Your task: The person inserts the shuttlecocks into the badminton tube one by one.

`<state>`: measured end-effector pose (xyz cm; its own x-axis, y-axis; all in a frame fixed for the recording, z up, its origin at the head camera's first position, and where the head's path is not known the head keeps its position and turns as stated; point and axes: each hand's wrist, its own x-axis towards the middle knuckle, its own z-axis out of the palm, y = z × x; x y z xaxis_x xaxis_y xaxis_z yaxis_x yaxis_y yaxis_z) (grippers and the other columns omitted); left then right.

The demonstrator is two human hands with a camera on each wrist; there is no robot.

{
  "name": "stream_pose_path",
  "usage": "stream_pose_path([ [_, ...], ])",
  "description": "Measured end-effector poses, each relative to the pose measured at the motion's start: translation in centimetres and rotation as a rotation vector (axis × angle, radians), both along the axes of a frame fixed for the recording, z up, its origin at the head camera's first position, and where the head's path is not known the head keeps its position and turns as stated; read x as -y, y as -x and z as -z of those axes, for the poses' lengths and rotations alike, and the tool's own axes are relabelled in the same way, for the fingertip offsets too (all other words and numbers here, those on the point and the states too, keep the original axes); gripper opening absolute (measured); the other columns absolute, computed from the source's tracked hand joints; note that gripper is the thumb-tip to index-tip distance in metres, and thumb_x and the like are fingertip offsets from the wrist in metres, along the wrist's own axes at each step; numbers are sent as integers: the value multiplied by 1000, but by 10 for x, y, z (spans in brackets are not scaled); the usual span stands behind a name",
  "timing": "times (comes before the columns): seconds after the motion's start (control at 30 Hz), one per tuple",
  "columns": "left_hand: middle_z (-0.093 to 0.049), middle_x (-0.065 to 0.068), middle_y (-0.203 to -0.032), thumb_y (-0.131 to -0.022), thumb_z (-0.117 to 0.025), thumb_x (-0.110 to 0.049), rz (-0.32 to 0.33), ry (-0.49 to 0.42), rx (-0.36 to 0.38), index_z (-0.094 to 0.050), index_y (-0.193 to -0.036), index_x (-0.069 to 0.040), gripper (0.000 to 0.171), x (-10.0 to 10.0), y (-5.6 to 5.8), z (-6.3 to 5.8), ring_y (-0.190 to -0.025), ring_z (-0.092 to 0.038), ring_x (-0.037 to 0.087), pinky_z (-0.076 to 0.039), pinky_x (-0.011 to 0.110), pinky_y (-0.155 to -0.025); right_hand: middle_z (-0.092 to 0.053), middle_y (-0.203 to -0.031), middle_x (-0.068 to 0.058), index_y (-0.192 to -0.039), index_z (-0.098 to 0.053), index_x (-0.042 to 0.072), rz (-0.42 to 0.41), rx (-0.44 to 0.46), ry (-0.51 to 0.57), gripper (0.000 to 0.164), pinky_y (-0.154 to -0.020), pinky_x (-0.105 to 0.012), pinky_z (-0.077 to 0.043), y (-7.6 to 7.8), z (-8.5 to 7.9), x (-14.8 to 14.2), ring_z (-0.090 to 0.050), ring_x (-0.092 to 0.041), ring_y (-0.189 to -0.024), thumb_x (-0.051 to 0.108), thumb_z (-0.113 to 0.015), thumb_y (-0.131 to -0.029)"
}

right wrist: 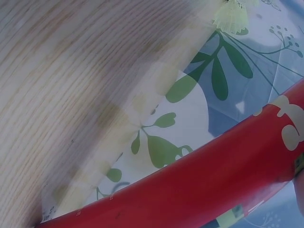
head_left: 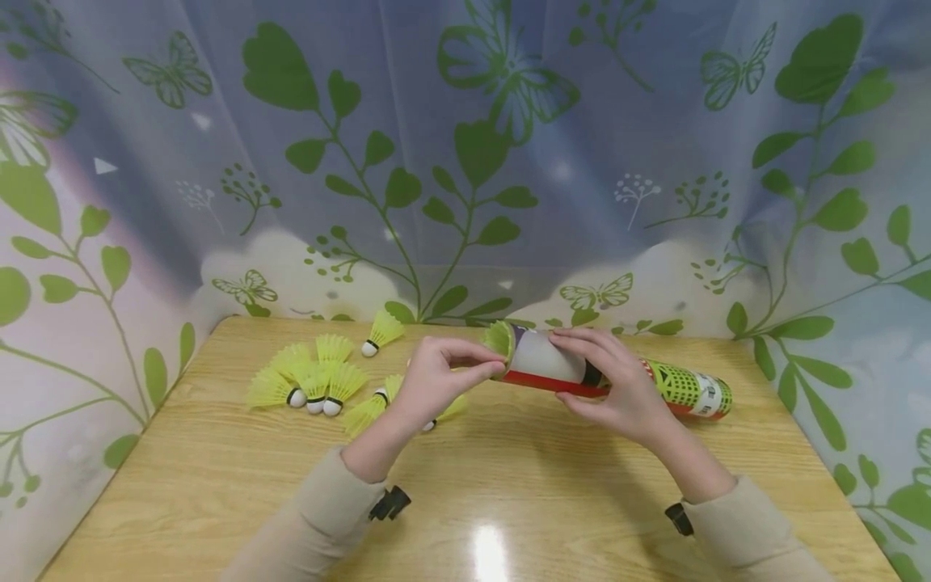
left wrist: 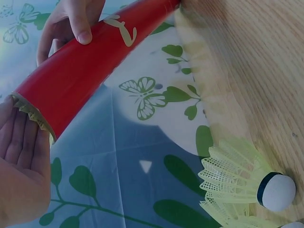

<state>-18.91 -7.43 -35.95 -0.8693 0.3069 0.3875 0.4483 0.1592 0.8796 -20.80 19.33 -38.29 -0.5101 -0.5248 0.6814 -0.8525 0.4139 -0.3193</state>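
Note:
A long shuttlecock tube [head_left: 547, 357], red with a patterned green far end, tilts above the table with its mouth toward the left. My right hand [head_left: 627, 390] grips it around the middle. At the mouth, the frilled skirt edge of a yellow shuttlecock [head_left: 497, 338] shows; its cork is hidden. My left hand [head_left: 435, 378] pinches at that rim between thumb and fingers. The left wrist view shows the left fingers [left wrist: 21, 142] against the mouth of the red tube [left wrist: 71, 80]. In the right wrist view the tube [right wrist: 190, 190] crosses the bottom.
Several yellow shuttlecocks [head_left: 316, 380] with white corks lie in a cluster at the table's left. One shuttlecock [head_left: 382, 333] sits nearer the back edge, and others lie partly behind the left hand. A leaf-patterned curtain [head_left: 407, 162] hangs behind the wooden table [head_left: 465, 501].

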Motion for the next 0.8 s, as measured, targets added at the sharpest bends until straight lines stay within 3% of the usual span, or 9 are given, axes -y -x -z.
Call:
stream_pose_path([
  [0.33, -74, 2, -94, -85, -71, -17, 42, 123, -39, -76, -95, -12, 12, 3, -2, -5, -89, -68, 12, -55, 27, -83, -54, -132, -12, -131, -55, 10, -9, -2, -8, 70, -98, -15, -39, 0, 1, -1, -49, -23, -121, 10, -81, -67],
  [0.6, -74, 1, -95, -83, -73, -16, 69, 12, -29, -76, -96, -14, 13, 11, 0, -6, -91, -69, 12, -56, 31, -83, -54, -133, -8, -132, -54, 10, -5, 11, 12, 69, -99, -16, -39, 0, 0, 0, -49, -23, -122, 10, -81, -68],
  [0.8, -74, 5, -95, -83, -73, -11, 57, -22, -57, -75, -95, -10, 12, 21, 3, -4, -89, -69, 13, -57, 32, -81, -54, -133, -6, -132, -54, 12, 23, 10, -1, 70, -100, -15, -38, -2, -2, -1, -49, -21, -121, 11, -81, -67],
])
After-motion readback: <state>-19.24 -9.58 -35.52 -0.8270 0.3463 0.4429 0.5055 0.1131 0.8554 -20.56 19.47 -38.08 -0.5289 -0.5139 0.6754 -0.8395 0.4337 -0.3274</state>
